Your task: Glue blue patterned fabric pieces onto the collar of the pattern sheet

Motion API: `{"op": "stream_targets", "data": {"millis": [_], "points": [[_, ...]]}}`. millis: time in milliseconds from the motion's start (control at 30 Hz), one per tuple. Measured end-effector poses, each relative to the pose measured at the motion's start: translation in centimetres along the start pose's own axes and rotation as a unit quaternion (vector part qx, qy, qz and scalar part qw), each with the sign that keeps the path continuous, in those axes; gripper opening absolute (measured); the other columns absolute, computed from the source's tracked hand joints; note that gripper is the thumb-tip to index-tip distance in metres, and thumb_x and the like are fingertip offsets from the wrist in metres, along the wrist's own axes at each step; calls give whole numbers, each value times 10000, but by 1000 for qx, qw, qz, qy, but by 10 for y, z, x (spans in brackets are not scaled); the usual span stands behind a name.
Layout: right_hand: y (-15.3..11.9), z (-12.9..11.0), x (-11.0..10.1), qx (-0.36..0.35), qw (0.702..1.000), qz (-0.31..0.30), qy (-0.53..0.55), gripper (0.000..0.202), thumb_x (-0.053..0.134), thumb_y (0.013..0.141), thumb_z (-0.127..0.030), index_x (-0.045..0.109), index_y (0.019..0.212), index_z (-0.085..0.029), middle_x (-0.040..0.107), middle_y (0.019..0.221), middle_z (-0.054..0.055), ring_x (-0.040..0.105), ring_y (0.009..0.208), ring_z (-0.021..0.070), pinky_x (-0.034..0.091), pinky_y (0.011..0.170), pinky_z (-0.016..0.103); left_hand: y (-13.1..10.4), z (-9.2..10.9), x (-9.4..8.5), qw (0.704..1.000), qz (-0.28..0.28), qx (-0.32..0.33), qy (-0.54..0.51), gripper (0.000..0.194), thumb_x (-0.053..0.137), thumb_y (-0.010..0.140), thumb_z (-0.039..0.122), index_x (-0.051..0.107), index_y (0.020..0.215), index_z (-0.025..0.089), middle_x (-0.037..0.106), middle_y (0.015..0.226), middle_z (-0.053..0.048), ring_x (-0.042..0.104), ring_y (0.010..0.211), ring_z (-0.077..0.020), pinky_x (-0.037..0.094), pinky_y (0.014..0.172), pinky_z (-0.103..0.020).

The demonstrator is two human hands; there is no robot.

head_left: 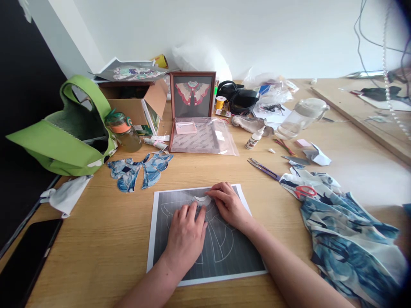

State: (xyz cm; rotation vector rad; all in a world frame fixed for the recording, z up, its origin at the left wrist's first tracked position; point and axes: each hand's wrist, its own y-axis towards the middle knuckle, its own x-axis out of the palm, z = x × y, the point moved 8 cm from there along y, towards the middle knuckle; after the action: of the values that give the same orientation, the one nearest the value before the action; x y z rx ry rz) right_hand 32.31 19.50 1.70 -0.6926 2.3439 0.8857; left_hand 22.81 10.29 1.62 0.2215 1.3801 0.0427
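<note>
A dark printed sheet (237,256) with a white border and white outlines of a collar pattern lies on the wooden table. At the pattern's neckline sits a small pale curved piece (202,200). My left hand (188,233) rests palm down on the sheet, fingers a little apart, its fingertips just below that piece. The thumb and forefinger of my right hand (227,204) are pinched together at the piece's right end. Blue patterned fabric cutouts (126,173) lie beyond the sheet to the left.
A green bag (64,141), a jar (126,132) and a framed collar picture (192,94) stand at the back. A glue bottle (255,137), purple snips (265,169), red-handled scissors (305,191), a pitcher (300,117) and blue fabric (349,244) are on the right; a phone (30,256) lies left.
</note>
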Motion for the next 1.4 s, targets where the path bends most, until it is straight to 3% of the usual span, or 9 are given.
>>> {"op": "stream_targets", "data": {"millis": [167,333,1400], "points": [[1,1,1,14,1000,-10,-13,248,561,896,-101,666,1088,-216,577,998,85,526,945,230,501,816,417,0,-1,-1,1000,2,-1,-3,351,545,908,219,589,1255,191,599,1224,-111,550,1002,-285,506,828,-475],[0,4,3,21,999,-21,-24,245,632,862,-120,668,1090,-203,584,1012,91,533,970,240,508,840,421,-1,-2,0,1000,3,2,-14,350,538,913,219,585,1260,195,593,1236,-114,551,1009,-283,504,840,-476],[1,3,2,22,999,-16,-31,226,619,885,-162,671,1095,-224,589,1003,90,541,961,241,522,834,446,-1,-1,-2,1000,18,12,-15,321,529,916,185,610,1226,157,612,1243,-128,559,1031,-273,506,870,-453]]}}
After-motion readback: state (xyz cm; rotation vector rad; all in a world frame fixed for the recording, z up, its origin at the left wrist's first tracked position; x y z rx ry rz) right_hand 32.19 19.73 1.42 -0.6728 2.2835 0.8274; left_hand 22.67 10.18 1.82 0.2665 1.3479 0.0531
